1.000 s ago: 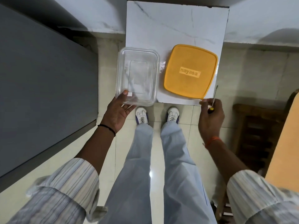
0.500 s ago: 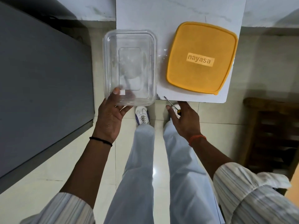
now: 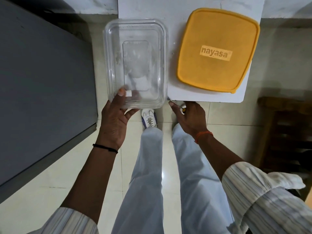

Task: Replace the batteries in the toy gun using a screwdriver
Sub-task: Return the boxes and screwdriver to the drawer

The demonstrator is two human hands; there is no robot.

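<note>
My left hand (image 3: 116, 120) grips the near rim of a clear plastic box (image 3: 135, 53), thumb inside it, fingers under it. The box looks empty and overhangs the left side of a small white marble table (image 3: 179, 27). My right hand (image 3: 190, 115) holds a thin screwdriver (image 3: 177, 104) just below the table's near edge. Its metal shaft points up and left toward the box's near right corner, and the dark and yellow handle sits in my fingers. An orange lid (image 3: 217, 48) marked "nayasa" lies flat on the table's right half. No toy gun or batteries are in view.
A dark grey surface (image 3: 42, 81) fills the left side. A dark wooden stool (image 3: 285, 135) stands at the right. My legs and a white shoe (image 3: 149, 119) are below, on a pale tiled floor (image 3: 84, 174).
My right hand carried the screwdriver from the table's near right corner leftward to the box's corner, the shaft now tilted left. The view moved closer to the table. My left hand kept its grip.
</note>
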